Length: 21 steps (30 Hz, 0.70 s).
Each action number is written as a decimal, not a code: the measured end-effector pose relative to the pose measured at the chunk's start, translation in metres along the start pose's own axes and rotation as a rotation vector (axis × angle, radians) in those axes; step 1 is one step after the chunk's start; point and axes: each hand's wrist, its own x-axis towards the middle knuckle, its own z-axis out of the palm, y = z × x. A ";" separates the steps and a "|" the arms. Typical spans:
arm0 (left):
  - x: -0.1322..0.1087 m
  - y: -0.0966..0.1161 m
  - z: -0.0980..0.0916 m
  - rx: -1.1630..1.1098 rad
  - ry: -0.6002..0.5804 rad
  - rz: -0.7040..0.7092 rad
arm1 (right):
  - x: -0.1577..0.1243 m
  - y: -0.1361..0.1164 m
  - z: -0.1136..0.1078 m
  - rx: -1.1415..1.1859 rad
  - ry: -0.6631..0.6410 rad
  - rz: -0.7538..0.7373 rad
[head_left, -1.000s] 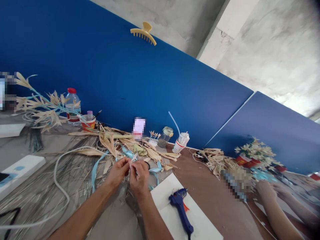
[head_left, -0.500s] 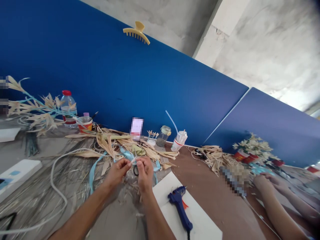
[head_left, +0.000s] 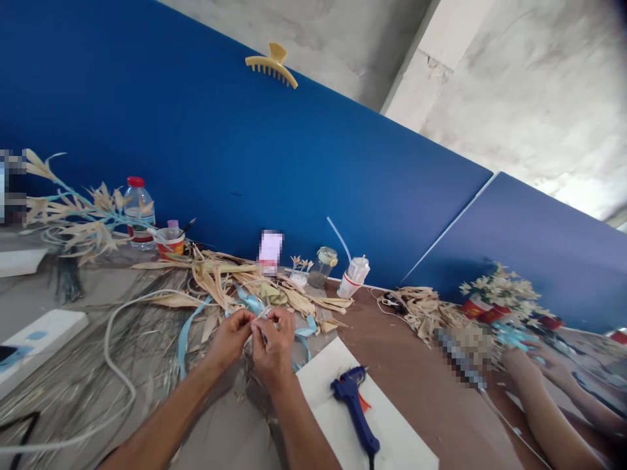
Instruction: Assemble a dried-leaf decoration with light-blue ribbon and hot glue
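My left hand [head_left: 232, 337] and my right hand [head_left: 275, 341] meet above the near part of the table, fingertips pinched together. Between them shows a small pale strip [head_left: 265, 313], thin and whitish; its exact kind is too small to make out. Just beyond the fingers lie dried corn husks [head_left: 215, 274] in a loose heap, with light-blue ribbon [head_left: 183, 333] running among them. To the right of my right forearm, a dark blue glue gun [head_left: 355, 408] rests on a white board [head_left: 321, 378].
A power strip [head_left: 44, 339] and a white cable [head_left: 110, 352] are at left. Along the blue partition [head_left: 196, 130] stand a bottle [head_left: 140, 219], a paper cup [head_left: 170, 247], a phone [head_left: 270, 251], a jar [head_left: 323, 266] and another cup [head_left: 351, 284]. A co-worker's hands [head_left: 519, 362] are at far right.
My right hand has turned and drawn closer to the left, so the fingertips now meet. The pale strip shows less between them. The view has shifted slightly.
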 end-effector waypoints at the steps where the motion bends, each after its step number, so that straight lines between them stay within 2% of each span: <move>1: 0.000 0.000 0.000 -0.005 -0.009 -0.005 | 0.000 -0.001 -0.002 0.051 0.003 0.002; 3: 0.000 0.000 0.000 -0.011 -0.021 -0.023 | 0.001 0.001 -0.004 0.216 0.051 0.051; 4: 0.000 0.001 0.000 -0.010 -0.018 -0.033 | 0.002 0.003 -0.004 0.318 0.109 0.124; 7: 0.001 0.000 0.000 0.005 -0.011 -0.050 | 0.008 0.018 0.000 0.618 0.310 0.511; 8: 0.001 -0.001 0.000 0.012 -0.015 -0.050 | 0.010 0.023 0.002 0.713 0.328 0.637; 10: 0.002 -0.003 -0.001 0.029 -0.030 -0.036 | 0.014 0.031 0.006 0.915 0.277 0.808; 13: 0.002 -0.006 -0.001 0.060 -0.038 0.006 | 0.017 0.031 0.010 1.144 0.124 0.901; 16: 0.003 -0.007 -0.002 0.099 -0.038 0.043 | 0.017 0.023 0.009 1.181 0.017 0.923; 21: 0.003 -0.008 -0.003 0.150 -0.051 0.064 | 0.020 0.019 0.002 1.174 -0.004 0.972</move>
